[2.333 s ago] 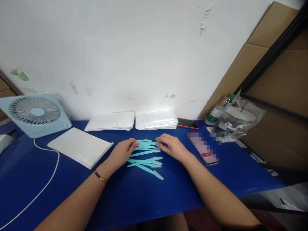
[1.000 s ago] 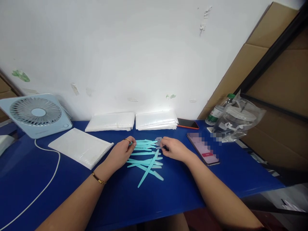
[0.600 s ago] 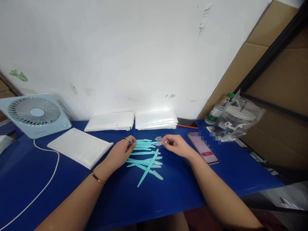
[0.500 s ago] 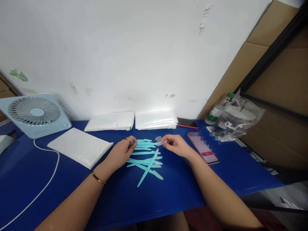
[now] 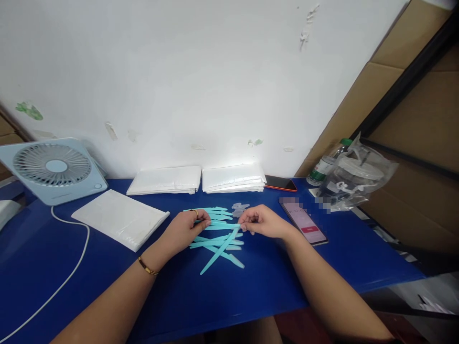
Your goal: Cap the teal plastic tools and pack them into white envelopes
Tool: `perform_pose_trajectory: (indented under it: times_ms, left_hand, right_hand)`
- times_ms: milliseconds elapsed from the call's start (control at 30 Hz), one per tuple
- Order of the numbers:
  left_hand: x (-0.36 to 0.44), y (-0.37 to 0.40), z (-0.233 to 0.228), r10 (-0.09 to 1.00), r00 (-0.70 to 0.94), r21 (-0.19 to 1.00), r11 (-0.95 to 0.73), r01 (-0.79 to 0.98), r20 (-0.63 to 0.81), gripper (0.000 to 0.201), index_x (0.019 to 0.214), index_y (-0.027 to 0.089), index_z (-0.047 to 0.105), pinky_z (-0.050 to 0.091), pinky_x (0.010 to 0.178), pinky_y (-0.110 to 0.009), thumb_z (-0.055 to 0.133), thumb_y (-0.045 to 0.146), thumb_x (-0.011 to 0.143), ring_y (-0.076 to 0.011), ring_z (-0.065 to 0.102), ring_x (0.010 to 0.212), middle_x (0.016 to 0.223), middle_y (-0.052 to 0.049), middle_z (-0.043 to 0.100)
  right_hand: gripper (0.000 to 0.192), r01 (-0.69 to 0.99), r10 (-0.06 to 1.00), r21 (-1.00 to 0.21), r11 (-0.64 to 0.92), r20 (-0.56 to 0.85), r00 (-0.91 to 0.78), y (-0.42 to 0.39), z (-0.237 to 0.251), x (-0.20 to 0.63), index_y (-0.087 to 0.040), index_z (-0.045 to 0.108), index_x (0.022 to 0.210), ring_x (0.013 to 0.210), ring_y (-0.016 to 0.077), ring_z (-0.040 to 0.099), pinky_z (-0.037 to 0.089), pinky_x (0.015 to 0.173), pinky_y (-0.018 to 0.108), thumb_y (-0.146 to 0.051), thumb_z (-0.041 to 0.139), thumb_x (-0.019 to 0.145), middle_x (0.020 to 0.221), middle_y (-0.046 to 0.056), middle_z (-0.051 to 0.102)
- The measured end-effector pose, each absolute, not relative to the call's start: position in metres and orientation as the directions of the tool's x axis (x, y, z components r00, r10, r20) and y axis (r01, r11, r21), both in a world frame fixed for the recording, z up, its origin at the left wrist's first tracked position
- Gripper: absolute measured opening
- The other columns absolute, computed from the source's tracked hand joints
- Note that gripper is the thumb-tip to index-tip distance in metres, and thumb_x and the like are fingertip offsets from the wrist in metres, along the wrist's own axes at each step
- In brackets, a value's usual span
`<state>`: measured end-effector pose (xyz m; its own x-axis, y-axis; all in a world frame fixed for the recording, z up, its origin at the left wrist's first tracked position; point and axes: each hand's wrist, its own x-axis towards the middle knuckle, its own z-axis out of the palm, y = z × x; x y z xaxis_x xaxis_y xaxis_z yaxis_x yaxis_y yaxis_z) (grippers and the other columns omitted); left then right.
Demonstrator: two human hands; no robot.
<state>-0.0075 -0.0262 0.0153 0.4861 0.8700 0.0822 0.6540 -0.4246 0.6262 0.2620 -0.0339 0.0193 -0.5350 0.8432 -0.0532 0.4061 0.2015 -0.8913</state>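
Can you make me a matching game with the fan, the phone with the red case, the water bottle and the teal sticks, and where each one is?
Things:
1. fan
2. red-cased phone
3. bottle
4. teal sticks

Places:
A. between the two hands
B. far left of the table
C. beside the white stacks
D. against the cardboard, right

Pairs: 1-B, 2-C, 3-D, 4-A

We see the left hand [image 5: 184,229] and right hand [image 5: 263,222] pinching one teal plastic stick [image 5: 219,225] between them above the scattered pile [image 5: 219,246] on the blue table [image 5: 107,277]
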Motion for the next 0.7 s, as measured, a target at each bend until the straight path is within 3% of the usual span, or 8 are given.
perform_pose_trajectory:
  times_ms: [167,300,400,567,700]
  left_hand:
    - [-0.007,-0.027,0.015,0.865,0.497,0.591,-0.437,0.678,0.07,0.027,0.08,0.022,0.063,0.037,0.059,-0.025,0.046,0.043,0.085,-0.0151,0.055,0.065,0.07,0.001,0.064]
    - [-0.01,-0.021,0.014,0.856,0.489,0.427,-0.51,0.747,0.168,0.026,0.095,0.025,0.066,0.04,0.073,-0.029,0.05,0.042,0.084,-0.021,0.055,0.089,0.093,-0.002,0.067]
    - [-0.014,-0.015,0.008,0.858,0.479,0.29,-0.514,0.807,0.188,0.023,0.101,0.027,0.065,0.038,0.078,-0.032,0.05,0.035,0.085,-0.0221,0.053,0.096,0.104,-0.001,0.065]
    - [-0.015,-0.01,0.002,0.851,0.498,0.197,-0.524,0.829,0.17,0.019,0.09,0.027,0.065,0.034,0.074,-0.032,0.047,0.031,0.087,-0.0211,0.053,0.093,0.097,0.0,0.066]
    - [-0.014,-0.011,0.004,0.854,0.488,0.22,-0.519,0.826,0.183,0.02,0.084,0.024,0.062,0.034,0.073,-0.031,0.043,0.03,0.088,-0.0204,0.054,0.089,0.089,-0.001,0.065]
  right_hand:
    - [0.021,0.433,0.853,-0.868,0.242,-0.022,-0.521,-0.033,0.018,0.262,-0.014,0.067,0.086,0.053,0.0105,0.052,0.041,0.05,0.023,-0.033,0.061,0.079,0.068,0.003,0.062]
    - [0.015,0.592,0.892,-0.699,0.4,0.149,-0.427,-0.028,0.013,0.266,-0.017,0.068,0.083,0.058,0.0108,0.051,0.04,0.053,0.023,-0.029,0.059,0.08,0.075,0.003,0.062]
    - [0.013,0.682,0.879,-0.561,0.469,0.223,-0.42,-0.023,0.008,0.268,-0.02,0.066,0.09,0.066,0.0118,0.054,0.043,0.061,0.025,-0.023,0.06,0.079,0.089,0.004,0.059]
    - [0.01,0.732,0.856,-0.447,0.514,0.207,-0.474,-0.018,0.002,0.266,-0.019,0.062,0.084,0.072,0.0129,0.055,0.044,0.065,0.024,-0.019,0.053,0.083,0.09,0.004,0.055]
    - [0.01,0.712,0.849,-0.464,0.527,0.247,-0.467,-0.02,0.005,0.265,-0.018,0.06,0.084,0.07,0.0124,0.054,0.042,0.065,0.024,-0.018,0.05,0.083,0.088,0.004,0.058]
